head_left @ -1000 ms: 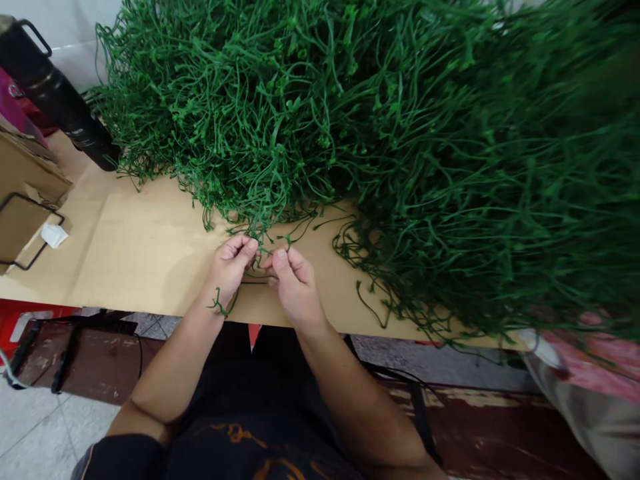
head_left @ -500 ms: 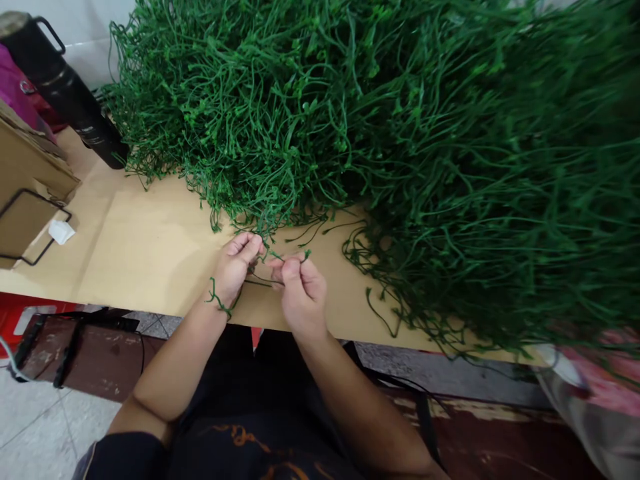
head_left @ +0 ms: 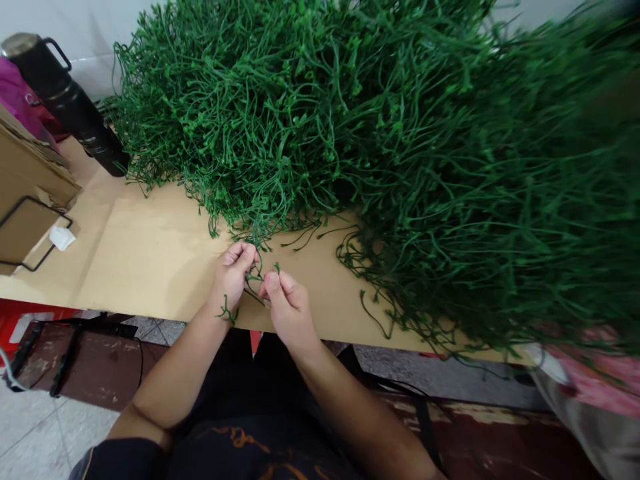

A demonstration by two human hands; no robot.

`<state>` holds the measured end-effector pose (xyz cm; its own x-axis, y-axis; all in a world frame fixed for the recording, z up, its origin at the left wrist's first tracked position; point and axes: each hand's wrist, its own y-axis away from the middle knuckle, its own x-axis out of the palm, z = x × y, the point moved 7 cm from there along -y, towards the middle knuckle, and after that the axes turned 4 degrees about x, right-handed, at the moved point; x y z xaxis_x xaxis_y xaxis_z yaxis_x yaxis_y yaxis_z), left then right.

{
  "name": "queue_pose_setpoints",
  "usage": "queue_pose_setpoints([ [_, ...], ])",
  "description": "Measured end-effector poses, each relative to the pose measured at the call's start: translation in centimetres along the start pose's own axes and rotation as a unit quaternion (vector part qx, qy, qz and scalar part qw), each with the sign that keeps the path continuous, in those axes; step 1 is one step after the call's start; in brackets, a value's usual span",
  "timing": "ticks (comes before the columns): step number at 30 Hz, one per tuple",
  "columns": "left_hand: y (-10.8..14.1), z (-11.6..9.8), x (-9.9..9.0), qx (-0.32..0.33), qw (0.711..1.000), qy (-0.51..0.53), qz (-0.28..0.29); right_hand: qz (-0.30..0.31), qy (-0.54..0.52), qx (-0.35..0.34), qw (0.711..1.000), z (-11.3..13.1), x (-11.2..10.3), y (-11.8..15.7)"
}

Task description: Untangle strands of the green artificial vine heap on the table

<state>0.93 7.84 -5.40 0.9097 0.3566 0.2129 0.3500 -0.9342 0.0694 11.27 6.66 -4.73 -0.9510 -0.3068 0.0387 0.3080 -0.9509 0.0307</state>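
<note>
My left hand (head_left: pixel 233 270) is closed in a pinch on a thin green plastic stem (head_left: pixel 254 270), whose branched end (head_left: pixel 227 310) lies over my wrist. Close beside it, my right hand (head_left: pixel 287 303) pinches another green piece, and its small forked tip (head_left: pixel 277 267) pokes up above the thumb. Strands run between the two hands, but I cannot tell whether they belong to one piece. Both hands are above the front part of the brown-covered table (head_left: pixel 145 247). Just beyond my fingers rises a large heap of green plastic stems (head_left: pixel 300 127).
A black bottle (head_left: pixel 75 107) stands at the back left, near a cardboard box (head_left: pixel 30 180) and a black wire frame (head_left: pixel 37 267) with a white scrap (head_left: pixel 61 237). Loose stems (head_left: pixel 377 313) spill towards the table's front edge. Part of another person's clothing (head_left: pixel 595 373) shows at right.
My right hand has moved left and closer to my left hand, and the forked tip it pinches now sits nearer the left fingers. The left hand keeps its pinch.
</note>
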Motion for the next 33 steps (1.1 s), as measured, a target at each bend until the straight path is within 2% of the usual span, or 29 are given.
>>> queue_pose_setpoints([
  [3,-0.1,0.5,0.2,-0.017,1.000,-0.002,0.008,-0.008,0.126,-0.086,0.988,0.9,-0.3,0.9],
  [5,-0.2,0.6,0.2,-0.029,1.000,0.000,0.007,-0.002,0.149,-0.102,0.983,1.1,-0.3,0.9],
  [7,-0.2,0.5,0.3,-0.030,0.999,-0.005,0.008,0.000,0.114,-0.077,0.990,0.9,-0.7,0.3],
  [11,-0.1,0.2,0.8,-0.027,0.998,-0.031,0.041,-0.022,-0.031,-0.003,0.999,0.6,-1.5,-1.7],
  [16,0.2,0.3,1.1,-0.021,0.999,-0.010,0.047,0.014,-0.111,0.050,0.992,-0.1,-0.9,-2.6],
  [20,0.1,0.3,1.1,-0.011,0.999,-0.021,0.047,0.008,-0.125,0.068,0.990,-0.9,-1.0,-2.5],
  [23,0.0,0.0,0.6,0.004,1.000,-0.017,0.015,-0.022,-0.160,0.073,0.984,-1.1,-1.6,-2.4],
  [25,0.0,0.0,0.4,-0.010,1.000,-0.008,0.006,-0.032,-0.207,0.076,0.975,-1.0,-1.7,-2.3],
  [30,0.0,0.3,0.1,-0.067,0.997,0.031,0.005,0.030,-0.283,0.100,0.953,-0.4,-0.6,-2.0],
  [33,-0.1,0.5,0.1,-0.079,0.996,0.039,0.013,0.035,-0.268,0.081,0.959,-0.2,-0.4,-1.9],
])
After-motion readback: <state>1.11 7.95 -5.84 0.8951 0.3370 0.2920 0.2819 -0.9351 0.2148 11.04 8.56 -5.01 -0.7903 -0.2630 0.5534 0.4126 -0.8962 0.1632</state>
